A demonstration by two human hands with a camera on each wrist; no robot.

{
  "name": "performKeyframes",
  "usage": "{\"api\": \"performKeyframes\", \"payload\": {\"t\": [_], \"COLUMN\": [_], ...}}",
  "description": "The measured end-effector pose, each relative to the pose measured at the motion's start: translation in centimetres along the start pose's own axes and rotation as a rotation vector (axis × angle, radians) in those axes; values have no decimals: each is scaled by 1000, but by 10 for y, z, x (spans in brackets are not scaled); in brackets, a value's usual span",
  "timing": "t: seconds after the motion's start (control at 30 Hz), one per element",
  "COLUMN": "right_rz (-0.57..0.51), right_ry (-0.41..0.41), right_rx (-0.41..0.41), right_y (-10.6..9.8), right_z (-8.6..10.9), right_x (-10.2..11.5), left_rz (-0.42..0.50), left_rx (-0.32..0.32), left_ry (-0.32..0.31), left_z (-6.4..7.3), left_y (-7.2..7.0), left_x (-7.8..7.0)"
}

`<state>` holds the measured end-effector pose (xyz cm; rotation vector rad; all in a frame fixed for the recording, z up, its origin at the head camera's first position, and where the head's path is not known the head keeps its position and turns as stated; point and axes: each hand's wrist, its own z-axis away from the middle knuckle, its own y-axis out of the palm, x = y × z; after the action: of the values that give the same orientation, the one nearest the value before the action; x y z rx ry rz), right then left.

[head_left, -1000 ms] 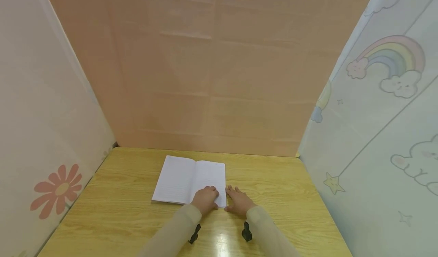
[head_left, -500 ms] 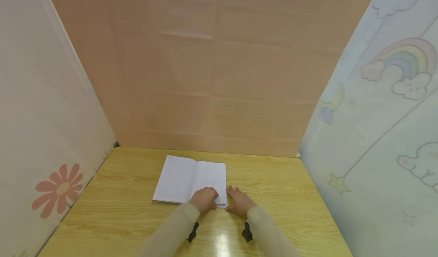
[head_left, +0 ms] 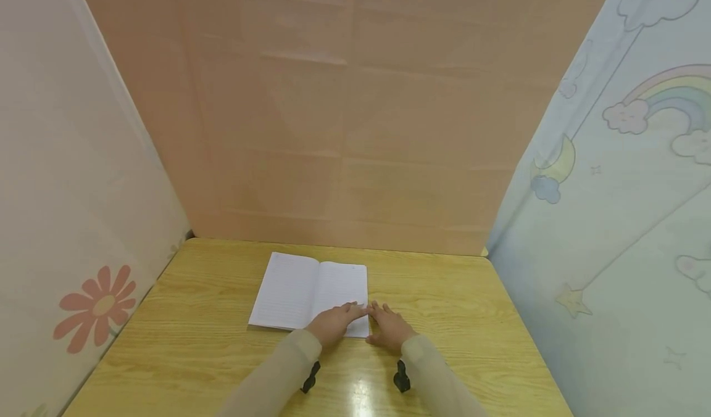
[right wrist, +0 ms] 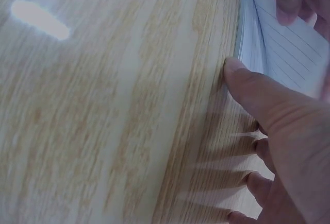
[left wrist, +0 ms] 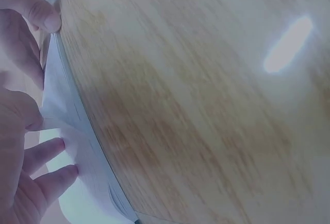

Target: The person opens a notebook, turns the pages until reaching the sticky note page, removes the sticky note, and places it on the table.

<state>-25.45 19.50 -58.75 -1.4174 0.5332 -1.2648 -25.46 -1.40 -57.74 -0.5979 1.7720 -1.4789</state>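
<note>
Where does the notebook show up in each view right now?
Head: the open notebook lies below and slightly left of center, partly covered by the left hand.
Left wrist: a strip along the left side, running down to the bottom edge.
Right wrist: upper right, partly hidden by the right hand.
Shared landmark: the bright glare on the table; head bottom middle, left wrist upper right, right wrist upper left.

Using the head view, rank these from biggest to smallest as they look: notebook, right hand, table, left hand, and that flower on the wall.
1. Table
2. Notebook
3. Flower
Left hand and right hand: both smaller than the flower, too alike to rank.
</note>
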Motion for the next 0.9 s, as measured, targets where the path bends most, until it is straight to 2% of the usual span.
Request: {"api": "performKeyframes", "payload": {"t": [0.2,0.4,0.53,0.73,0.9], "right_rz": [9,4,15,2,-12], "right_ry": [8,0,1,7,-11], "right_rx": [7,3,0,8,13], "right_y": [0,0,1,-1,-5], "right_z": [-2,-2,-3,-1,3], "right_x": [0,0,-1,1,5], "left_rz": [-170,-171,-174,-216,-250], "left_rx": [-2,-63,-166,-341,-438], "left_ry": [-22,-64,-103,-139,-190], "left_z": [-1,0,4,17,29], "left_y": [4,7,2,-14,-24], "left_x": [0,3,9,22,38]}}
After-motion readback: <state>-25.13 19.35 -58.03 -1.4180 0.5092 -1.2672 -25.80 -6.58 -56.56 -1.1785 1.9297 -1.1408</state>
